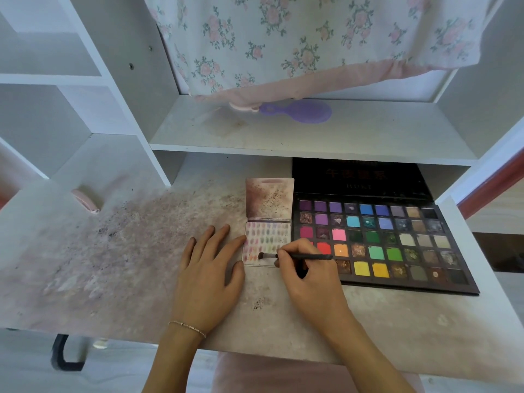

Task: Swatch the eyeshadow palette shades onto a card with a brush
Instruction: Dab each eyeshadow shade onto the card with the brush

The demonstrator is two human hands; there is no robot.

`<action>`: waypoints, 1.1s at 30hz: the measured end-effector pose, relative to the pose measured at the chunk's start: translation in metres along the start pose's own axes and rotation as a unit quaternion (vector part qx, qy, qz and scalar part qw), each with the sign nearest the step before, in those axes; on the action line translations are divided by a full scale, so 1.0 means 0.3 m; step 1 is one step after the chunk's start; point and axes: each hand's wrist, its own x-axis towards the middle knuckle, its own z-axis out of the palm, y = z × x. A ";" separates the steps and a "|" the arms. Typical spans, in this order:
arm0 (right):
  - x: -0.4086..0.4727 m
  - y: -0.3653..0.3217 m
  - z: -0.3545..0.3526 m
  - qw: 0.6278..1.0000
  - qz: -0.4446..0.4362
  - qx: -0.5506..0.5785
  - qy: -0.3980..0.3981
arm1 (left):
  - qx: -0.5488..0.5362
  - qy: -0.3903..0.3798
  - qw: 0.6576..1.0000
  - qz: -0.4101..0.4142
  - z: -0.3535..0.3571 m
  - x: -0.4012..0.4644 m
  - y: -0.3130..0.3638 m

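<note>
Head camera looks down on my two hands at a white desk [113, 265] dusted with pinkish powder stains. My right hand [309, 276] pinches a thin black-handled makeup brush [297, 256] between thumb and fingers, the handle lying nearly level and pointing right over the palette. Its dark bristle tip touches the lower row of a small white swatch card [268, 241], which is already covered in rows of faint coloured smudges. My left hand [209, 268] lies flat and relaxed on the desk just left of the card, fingers straight, with the index fingertip touching the card's left edge. A thin beaded bracelet [187, 327] circles that wrist.

Behind the card, touching its far edge, a stained pinkish-brown flap [269, 198] stands up. Just right of the card sits the large black eyeshadow palette [380, 239], lid open and leaning back, with rows of square pans in purple, blue, green, yellow, orange, pink and brown. On the shelf above lies a purple plastic hairbrush [300, 111], under the hem of a floral pink cloth [283, 38].
</note>
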 end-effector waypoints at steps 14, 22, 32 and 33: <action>-0.054 0.021 -0.111 0.988 -0.028 0.073 0.130 | -0.002 -0.002 1.000 0.007 0.010 0.000 -0.005; -0.131 0.100 -0.282 0.974 0.044 0.045 0.216 | 0.051 -0.026 0.998 -0.026 0.036 -0.009 0.029; -0.153 0.131 -0.348 0.970 0.074 -0.023 0.230 | 0.068 -0.025 0.997 -0.025 0.033 -0.018 0.041; -0.151 0.131 -0.345 0.973 0.072 -0.032 0.217 | 0.068 -0.025 0.997 -0.025 0.034 -0.018 0.041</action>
